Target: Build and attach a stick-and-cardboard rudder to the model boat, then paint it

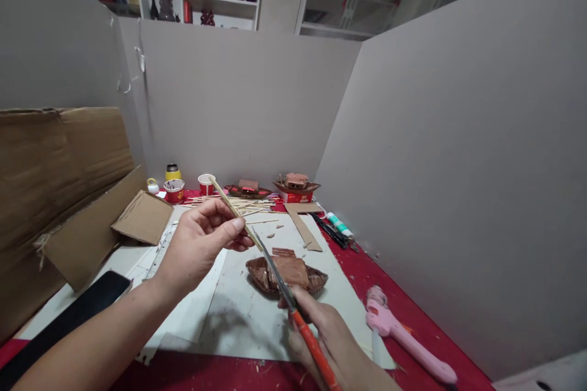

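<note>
In the head view, my left hand (206, 235) pinches a thin wooden stick (224, 198), which slants up and to the left. My right hand (321, 330) is wrapped round what look like scissors, with orange handles (316, 348) and narrow dark blades (277, 275). The blade tips meet the stick's lower end, just beyond my left fingertips; whether they are parted around it I cannot tell. Below them, on the pale work sheet, sits a small brown model boat (287, 275) with a curved roof, partly covered by the scissors and my right hand.
Several loose sticks (261, 204) lie at the back, near two more model boats (250, 188) (297, 182) and paper cups (206, 183). A pink glue gun (413, 342) rests at right. Cardboard (64, 153) and a black phone-like slab (68, 324) occupy the left; grey panels (238, 98) enclose the table.
</note>
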`<state>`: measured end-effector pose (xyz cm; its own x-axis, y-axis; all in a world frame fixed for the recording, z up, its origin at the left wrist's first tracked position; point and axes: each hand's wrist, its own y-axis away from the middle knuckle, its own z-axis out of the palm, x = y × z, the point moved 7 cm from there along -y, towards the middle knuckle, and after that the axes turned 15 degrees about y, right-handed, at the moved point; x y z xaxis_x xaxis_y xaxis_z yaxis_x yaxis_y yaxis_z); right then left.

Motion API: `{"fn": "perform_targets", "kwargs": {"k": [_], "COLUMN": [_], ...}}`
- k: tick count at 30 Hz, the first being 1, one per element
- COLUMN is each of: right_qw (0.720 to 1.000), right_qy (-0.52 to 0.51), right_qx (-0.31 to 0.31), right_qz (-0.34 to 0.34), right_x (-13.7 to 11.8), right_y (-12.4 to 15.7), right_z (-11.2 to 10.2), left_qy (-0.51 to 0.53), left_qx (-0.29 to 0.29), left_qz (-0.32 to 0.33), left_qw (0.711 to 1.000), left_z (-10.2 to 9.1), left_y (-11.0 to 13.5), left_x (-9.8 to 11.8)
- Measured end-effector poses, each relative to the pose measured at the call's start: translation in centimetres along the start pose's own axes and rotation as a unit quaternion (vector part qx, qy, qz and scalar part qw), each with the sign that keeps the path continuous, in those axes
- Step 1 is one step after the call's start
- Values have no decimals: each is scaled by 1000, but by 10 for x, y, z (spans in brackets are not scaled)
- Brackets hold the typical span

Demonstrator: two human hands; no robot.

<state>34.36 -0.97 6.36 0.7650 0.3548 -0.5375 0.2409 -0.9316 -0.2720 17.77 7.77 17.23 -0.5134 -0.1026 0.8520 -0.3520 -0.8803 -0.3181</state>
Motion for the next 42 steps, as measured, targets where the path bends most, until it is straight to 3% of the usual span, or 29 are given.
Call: {"fn": "perform_targets", "kwargs": {"k": [12,27,42], "right_qw": [997,1000,998], "right_qy": [-60,-3,-59], "right_qx": [-41,20,-25], "right_qz": [-6,3,14], "right_x": [-5,-5,2], "right_y": [1,1,7], "right_z": [-1,-8,-4], "left_qy": [14,30,34], "left_qx": [-14,-12,-31], "left_qz": [-28,-17,-24], "left_qw": [999,999,999], "left_z": [2,2,3], "left_y": [0,-1,-2], "left_x": [-5,-7,-7]}}
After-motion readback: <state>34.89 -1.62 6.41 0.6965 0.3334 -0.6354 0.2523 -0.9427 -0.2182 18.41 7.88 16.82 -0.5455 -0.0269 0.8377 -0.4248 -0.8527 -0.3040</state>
